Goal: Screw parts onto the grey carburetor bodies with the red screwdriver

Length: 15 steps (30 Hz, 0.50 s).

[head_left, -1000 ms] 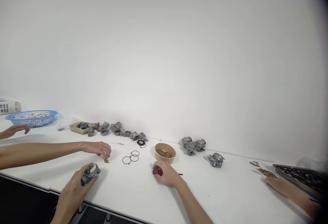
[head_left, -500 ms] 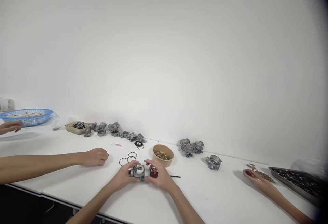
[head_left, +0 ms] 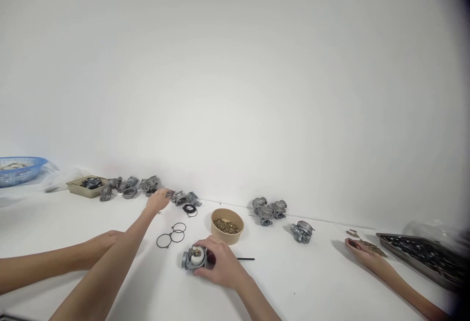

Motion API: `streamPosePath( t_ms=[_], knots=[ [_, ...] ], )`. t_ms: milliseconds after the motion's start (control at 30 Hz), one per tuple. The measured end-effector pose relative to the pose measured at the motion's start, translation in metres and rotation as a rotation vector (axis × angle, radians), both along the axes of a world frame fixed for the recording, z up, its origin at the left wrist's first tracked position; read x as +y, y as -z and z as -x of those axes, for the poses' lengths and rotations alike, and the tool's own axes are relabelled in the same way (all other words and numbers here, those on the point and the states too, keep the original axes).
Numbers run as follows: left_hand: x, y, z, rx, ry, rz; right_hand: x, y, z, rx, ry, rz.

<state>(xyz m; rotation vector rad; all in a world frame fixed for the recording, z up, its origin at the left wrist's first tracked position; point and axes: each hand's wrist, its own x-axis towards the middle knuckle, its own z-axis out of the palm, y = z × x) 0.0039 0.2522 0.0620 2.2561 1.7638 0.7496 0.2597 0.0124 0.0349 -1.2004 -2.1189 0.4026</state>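
A grey metal carburetor (head_left: 194, 257) with a white float sits low over the front of the table, its open side facing up. Fingers and thumb of my right hand (head_left: 223, 262) are closed around its right side. From beneath that hand sticks out the black shaft (head_left: 246, 259) of a screwdriver; a bit of red handle shows under the palm. My left hand (head_left: 158, 201) is stretched far forward to the row of grey carburetor bodies (head_left: 178, 197). Its fingers are closed at a small grey metal part there, mostly hidden by the hand.
Black rubber rings (head_left: 178, 233) lie left of a tan bowl (head_left: 226, 237) of small brass parts. More carburetors (head_left: 270, 209) stand along the wall. A co-worker's arm (head_left: 73, 257) crosses at left; another person's hand (head_left: 362, 253) is at right, near a dark tray (head_left: 422, 260).
My left hand has let go of the carburetor and reached forward and left to the row of metal parts. My right hand keeps the carburetor. The view has shifted slightly right.
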Motion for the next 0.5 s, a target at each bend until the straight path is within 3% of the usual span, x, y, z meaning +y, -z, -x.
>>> streamPosePath(
  t_ms=[133, 300, 400, 500],
  knots=[
    [0.044, 0.023, -0.005, 0.112, -0.113, 0.035, -0.001, -0.002, -0.003, -0.027, 0.038, 0.033],
    [0.058, 0.051, -0.004, 0.178, -0.181, 0.020, 0.001, -0.001, -0.007, 0.010, 0.058, 0.084],
    [0.053, 0.053, 0.002, 0.168, -0.191, -0.018, 0.001, -0.001, -0.007, 0.008, 0.048, 0.090],
    [0.039, 0.044, 0.010, 0.140, -0.195, -0.091, 0.000, -0.002, -0.007, 0.011, 0.045, 0.101]
  ],
)
